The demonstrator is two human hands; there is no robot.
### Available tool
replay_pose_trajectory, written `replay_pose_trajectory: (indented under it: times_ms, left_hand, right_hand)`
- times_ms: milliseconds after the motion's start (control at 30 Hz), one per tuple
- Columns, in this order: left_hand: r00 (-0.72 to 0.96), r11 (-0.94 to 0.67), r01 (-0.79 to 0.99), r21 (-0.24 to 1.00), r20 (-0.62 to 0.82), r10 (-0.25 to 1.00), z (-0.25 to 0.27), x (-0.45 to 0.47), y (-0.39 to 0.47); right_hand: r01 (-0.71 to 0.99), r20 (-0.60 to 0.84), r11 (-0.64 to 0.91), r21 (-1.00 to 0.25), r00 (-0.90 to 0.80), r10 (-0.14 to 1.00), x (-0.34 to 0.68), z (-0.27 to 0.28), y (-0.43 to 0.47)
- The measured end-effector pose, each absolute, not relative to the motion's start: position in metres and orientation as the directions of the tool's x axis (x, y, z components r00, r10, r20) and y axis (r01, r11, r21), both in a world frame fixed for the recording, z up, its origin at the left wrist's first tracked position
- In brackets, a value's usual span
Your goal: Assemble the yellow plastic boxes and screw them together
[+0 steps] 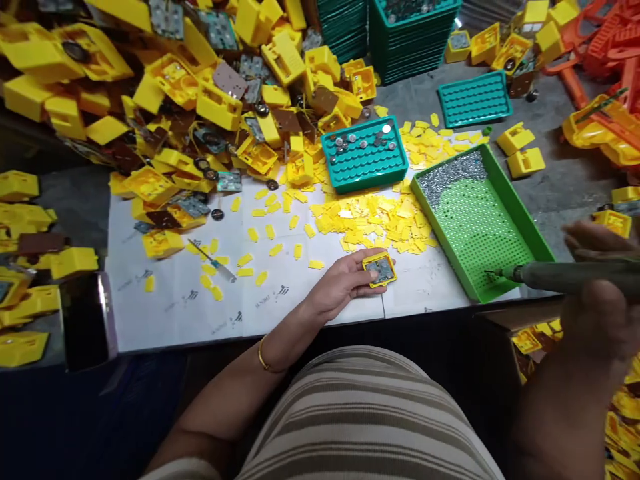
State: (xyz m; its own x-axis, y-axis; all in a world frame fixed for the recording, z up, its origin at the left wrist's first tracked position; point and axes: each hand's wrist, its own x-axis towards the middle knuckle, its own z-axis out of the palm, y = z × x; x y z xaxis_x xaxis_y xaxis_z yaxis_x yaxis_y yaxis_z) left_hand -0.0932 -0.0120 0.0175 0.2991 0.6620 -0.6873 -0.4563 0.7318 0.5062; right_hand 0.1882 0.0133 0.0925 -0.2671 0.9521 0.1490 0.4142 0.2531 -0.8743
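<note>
My left hand [345, 283] grips a small yellow plastic housing [380, 269] with a grey circuit board inside, over the front edge of the paper-covered table. At the right, my right hand [597, 313], blurred, is around a dark electric screwdriver [575, 276]. The bit of the screwdriver points left, over the near end of a green perforated tray [543, 243]. Small silver screws [453, 175] are heaped at that tray's far end. Beyond my left hand lies a pile of small flat yellow pieces [370, 223].
Yellow housings with boards and wires [200, 100] are piled at the back left. A teal tray [367, 177] holds round metal parts. A hand screwdriver [215, 262] and a phone [84, 320] lie at left. Orange plastic parts [610, 60] fill the far right. A box of yellow parts [530, 339] stands below.
</note>
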Motion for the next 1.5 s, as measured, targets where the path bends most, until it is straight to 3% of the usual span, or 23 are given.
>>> replay_pose_trajectory:
  times_ms: [100, 200, 300, 433, 567, 1133, 1400, 1500]
  left_hand:
    - [0.327, 0.748, -0.422, 0.512, -0.684, 0.652, 0.018, -0.087, -0.009]
    - [0.311, 0.768, -0.375, 0.518, -0.711, 0.631, 0.018, -0.079, -0.006]
    - [0.305, 0.801, -0.343, 0.491, -0.748, 0.589, 0.02, -0.067, -0.001]
    - [0.376, 0.832, -0.316, 0.457, -0.744, 0.552, 0.021, -0.049, 0.002]
    - [0.396, 0.851, -0.293, 0.435, -0.755, 0.522, 0.019, -0.039, 0.001]
    - [0.385, 0.882, -0.286, 0.375, -0.797, 0.464, 0.014, -0.039, 0.004]
    - [0.366, 0.871, -0.302, 0.387, -0.797, 0.48, 0.014, -0.034, 0.006]
    - [0.347, 0.866, -0.315, 0.388, -0.802, 0.486, 0.016, -0.03, 0.005]
  right_hand:
    - [0.309, 0.254, 0.259, -0.915, -0.058, 0.965, 0.206, 0.08, 0.023]
    - [0.22, 0.296, 0.286, -0.933, 0.01, 0.955, 0.206, 0.069, 0.036]
    - [0.224, 0.427, 0.383, -0.896, 0.196, 0.883, 0.194, 0.063, 0.052]
    - [0.295, 0.461, 0.368, -0.882, 0.375, 0.804, 0.177, 0.056, 0.071]
    - [0.391, 0.502, 0.367, -0.844, 0.336, 0.797, 0.17, 0.047, 0.079]
    - [0.039, 0.53, 0.547, -0.836, 0.314, 0.788, 0.161, 0.033, 0.095]
    - [0.134, 0.566, 0.551, -0.824, 0.227, 0.792, 0.164, 0.042, 0.088]
    - [0.025, 0.597, 0.607, -0.794, 0.215, 0.773, 0.159, 0.062, 0.07]
